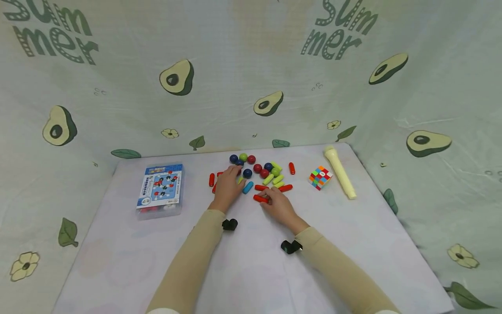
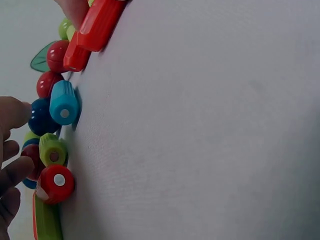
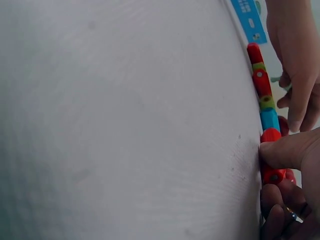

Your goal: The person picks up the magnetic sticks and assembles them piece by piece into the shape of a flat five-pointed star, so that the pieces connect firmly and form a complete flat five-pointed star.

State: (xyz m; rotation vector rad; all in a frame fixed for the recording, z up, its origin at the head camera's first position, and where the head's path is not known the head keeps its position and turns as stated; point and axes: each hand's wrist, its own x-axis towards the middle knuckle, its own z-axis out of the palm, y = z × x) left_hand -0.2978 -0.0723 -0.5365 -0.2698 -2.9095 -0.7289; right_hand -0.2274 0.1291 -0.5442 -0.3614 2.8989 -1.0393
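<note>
And the right hand has its piece: thumb and fingers pinch a red ridged plastic rod, near the middle of the white worktop; whether it touches the surface is hard to tell. A second red rod lies just beyond it. Over to the left hand, reaching in among the glossy balls, fingers loosely bent, thumb standing apart. The left wrist view puts a fingertip across a dark red ball and the thumb right beside a dark blue ball; contact with either cannot be made out. A light blue ridged rod sits between the two hands, just off the left thumb. Out wide, a clear plastic box with a blue-and-white label lies well apart from the left hand.
</note>
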